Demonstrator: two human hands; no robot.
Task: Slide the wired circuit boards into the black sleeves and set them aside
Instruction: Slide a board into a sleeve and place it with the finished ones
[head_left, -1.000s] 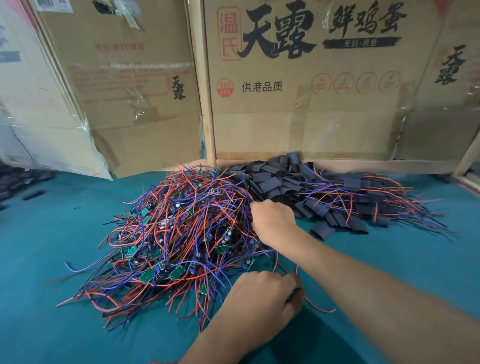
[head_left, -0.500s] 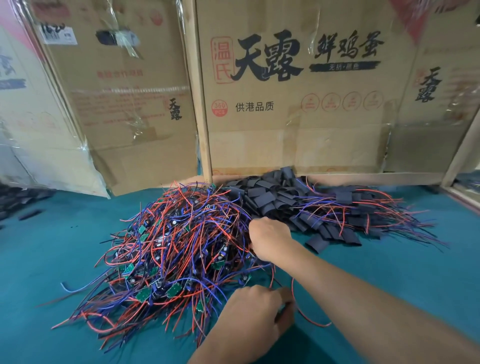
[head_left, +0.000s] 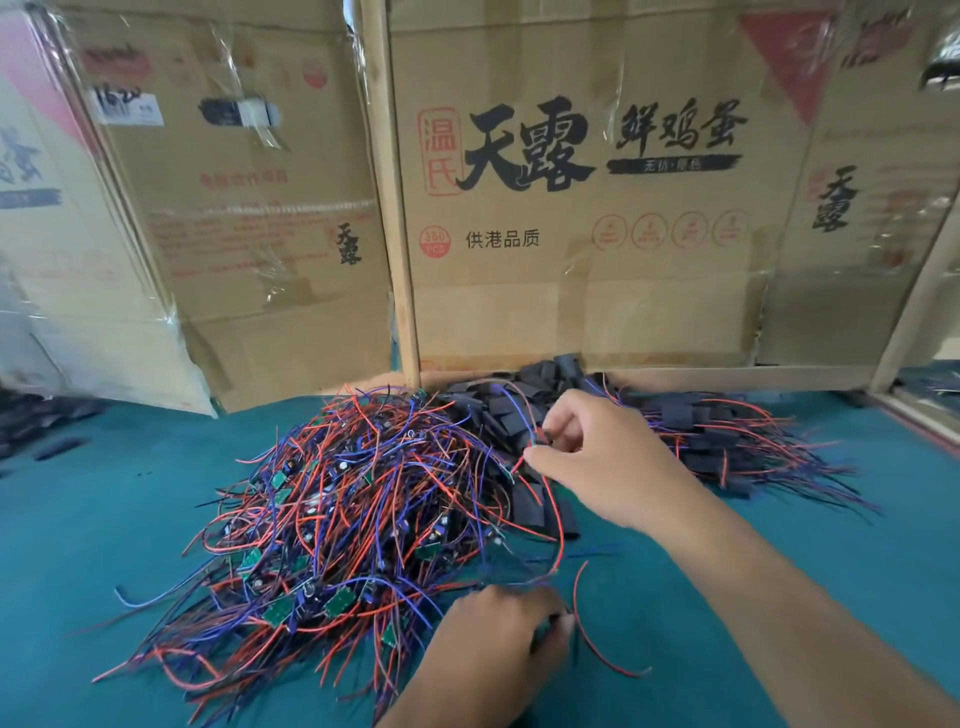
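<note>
A wire end is pinched by the right hand (head_left: 613, 457), raised over the black sleeves (head_left: 524, 410) just beyond it. The left hand (head_left: 498, 644) is curled on trailing wires, likely steadying them. The unsleeved circuit boards (head_left: 332, 519) are heaped left of both hands.

Bare teal tabletop (head_left: 104, 519) lying open at left and at near right, tangled pile of wired boards (head_left: 337, 519) crowding the middle, black sleeves (head_left: 691, 431) heaping behind it, cardboard boxes (head_left: 571, 286) walling off the far edge.
</note>
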